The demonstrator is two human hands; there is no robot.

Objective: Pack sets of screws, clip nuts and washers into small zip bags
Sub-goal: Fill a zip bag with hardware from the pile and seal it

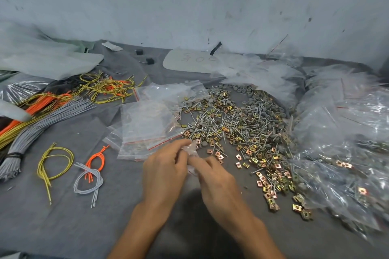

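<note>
**Working a small bag, with plenty of loose hardware left**

Pinching a small clear zip bag point(190, 150) between them, the left hand point(164, 171) and right hand point(214, 176) meet just at the near edge of the hardware pile, fingers closed on the plastic; whether it holds parts already I cannot tell. Filled clear bags of hardware point(345, 153) heaped on the right of the grey cloth-covered surface point(63, 227) suggest many sets are done. Much remains: a wide spread of loose silver screws, brass-coloured clip nuts and grey washers point(242, 124), and a stack of empty red-striped zip bags point(147, 126) just left of it.
</note>
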